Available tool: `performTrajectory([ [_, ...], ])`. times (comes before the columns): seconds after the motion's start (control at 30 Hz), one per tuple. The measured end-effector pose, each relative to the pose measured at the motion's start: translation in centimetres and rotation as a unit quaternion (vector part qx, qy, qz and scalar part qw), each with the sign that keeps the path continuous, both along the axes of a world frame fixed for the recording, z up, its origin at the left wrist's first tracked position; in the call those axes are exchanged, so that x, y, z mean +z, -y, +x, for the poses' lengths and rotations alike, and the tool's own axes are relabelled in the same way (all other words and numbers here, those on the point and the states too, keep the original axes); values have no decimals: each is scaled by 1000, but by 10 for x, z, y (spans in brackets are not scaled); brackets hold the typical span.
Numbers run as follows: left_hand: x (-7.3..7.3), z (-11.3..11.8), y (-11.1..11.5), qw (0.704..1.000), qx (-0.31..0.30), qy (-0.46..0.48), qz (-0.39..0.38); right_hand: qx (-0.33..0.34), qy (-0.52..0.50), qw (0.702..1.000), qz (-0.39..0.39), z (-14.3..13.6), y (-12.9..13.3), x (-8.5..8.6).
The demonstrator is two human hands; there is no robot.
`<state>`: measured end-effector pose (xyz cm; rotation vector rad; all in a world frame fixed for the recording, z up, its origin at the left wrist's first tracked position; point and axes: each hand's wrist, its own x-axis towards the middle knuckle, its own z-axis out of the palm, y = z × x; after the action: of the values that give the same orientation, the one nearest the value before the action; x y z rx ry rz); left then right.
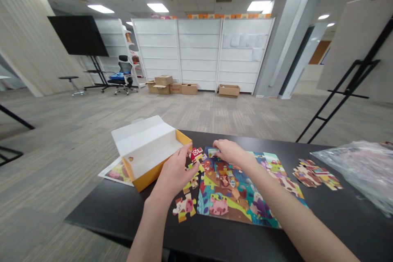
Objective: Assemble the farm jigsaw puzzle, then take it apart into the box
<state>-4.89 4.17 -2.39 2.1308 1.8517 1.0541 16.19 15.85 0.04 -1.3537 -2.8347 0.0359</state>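
A colourful jigsaw puzzle (233, 208) with farm and animal pictures lies flat on the black table. My right hand (232, 152) is at its far left corner, fingers curled down onto a small puzzle piece (212, 152) with green on it; the fingertips partly cover it. My left hand (177, 172) hovers beside the yellow box, thumb and fingers apart with nothing visible between them. Just past its fingertips lies a red barn piece (195, 154). Loose pieces run along the puzzle's left side, including a cow-face piece (185, 207) nearest me.
An open yellow box (147, 179) with a white inside stands at the left, over a printed sheet (118, 173). More loose pieces (317, 174) lie right of the puzzle. A crumpled clear plastic bag (359, 168) rests at the table's right end.
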Motion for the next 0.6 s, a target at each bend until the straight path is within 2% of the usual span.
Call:
performTrajectory([
  [0.1, 0, -1, 1, 1000, 2, 14, 2, 10, 0, 1000, -5, 2, -1, -2],
  [0.23, -6, -3, 0, 1000, -4, 17, 3, 63, 1, 997, -41, 9, -10, -6],
  [0.43, -11, 7, -6, 998, -54, 13, -24, 84, -48, 995, -33, 8, -21, -19],
  [0.6, -15, 18, -22, 994, -95, 19, -47, 83, -86, 992, -38, 8, -22, -23],
])
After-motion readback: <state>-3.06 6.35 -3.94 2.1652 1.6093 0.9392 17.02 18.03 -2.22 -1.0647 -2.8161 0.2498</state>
